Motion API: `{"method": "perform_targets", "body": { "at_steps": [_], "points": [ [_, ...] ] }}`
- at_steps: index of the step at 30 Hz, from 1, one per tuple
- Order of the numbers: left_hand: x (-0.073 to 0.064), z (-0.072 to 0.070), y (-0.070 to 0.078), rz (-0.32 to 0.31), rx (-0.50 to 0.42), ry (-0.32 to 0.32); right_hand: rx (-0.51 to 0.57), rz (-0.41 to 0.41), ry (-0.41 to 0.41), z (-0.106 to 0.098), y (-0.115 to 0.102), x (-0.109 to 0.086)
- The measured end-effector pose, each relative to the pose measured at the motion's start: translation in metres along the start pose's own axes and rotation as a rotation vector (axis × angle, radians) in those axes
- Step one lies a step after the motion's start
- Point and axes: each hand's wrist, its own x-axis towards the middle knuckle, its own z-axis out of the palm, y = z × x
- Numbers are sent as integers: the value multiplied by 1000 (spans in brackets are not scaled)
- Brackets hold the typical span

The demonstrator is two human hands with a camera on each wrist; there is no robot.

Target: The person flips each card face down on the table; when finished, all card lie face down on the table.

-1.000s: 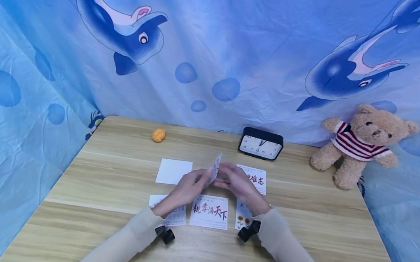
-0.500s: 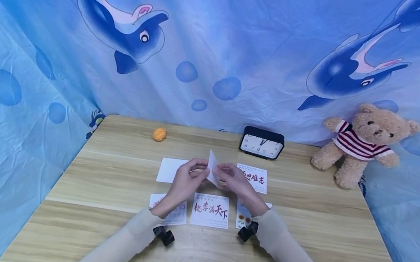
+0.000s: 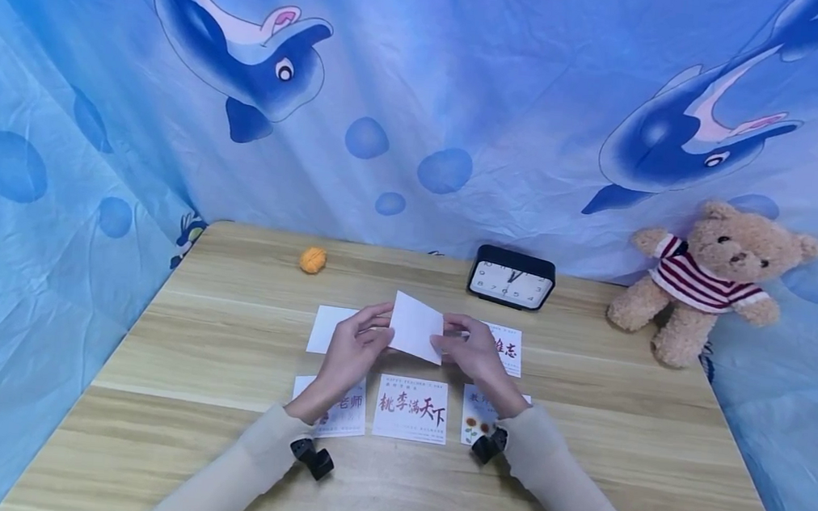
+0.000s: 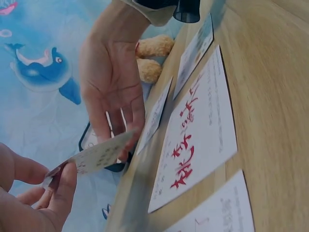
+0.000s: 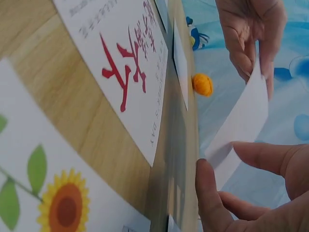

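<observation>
Above the table, my left hand [image 3: 351, 349] and right hand [image 3: 479, 359] hold a white card [image 3: 416, 328] between them. Each pinches one side edge with thumb and fingers. Its blank face shows in the head view; the left wrist view shows print on the other face of the card [image 4: 99, 157]. Below lie a card with red characters [image 3: 411, 414], a left card [image 3: 349, 411] partly behind my left wrist, and a sunflower card [image 3: 476, 411] partly behind my right wrist. Farther back are a blank white card [image 3: 328, 331] and another red-lettered card [image 3: 508, 352], both partly covered by my hands.
A black-framed clock [image 3: 511, 279] stands at the back of the wooden table [image 3: 180, 365]. An orange ball [image 3: 313, 260] sits at the back left. On the right, a teddy bear [image 3: 707, 269] in a striped shirt leans against the blue dolphin curtain [image 3: 525, 95].
The held card has turned from edge-on, with print showing, to its blank face in the head view. My hands have moved apart to opposite edges of it.
</observation>
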Motion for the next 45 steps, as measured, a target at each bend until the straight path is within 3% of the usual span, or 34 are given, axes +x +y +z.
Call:
{"method": "perform_targets", "body": {
  "at_steps": [9, 19, 27, 37, 45],
  "points": [
    [4, -6, -9, -45, 106, 7, -20, -6, 55, -6, 4, 3],
    [3, -8, -12, -25, 343, 15, -25, -7, 48, -7, 7, 5],
    [8, -9, -17, 28, 518, 3, -55, -31, 34, -7, 10, 6],
    [12, -8, -21, 50, 586, -19, -128, -33, 35, -6, 11, 9],
    [15, -7, -22, 25, 609, -35, -210, -35, 47, -7, 10, 11]
  ]
}}
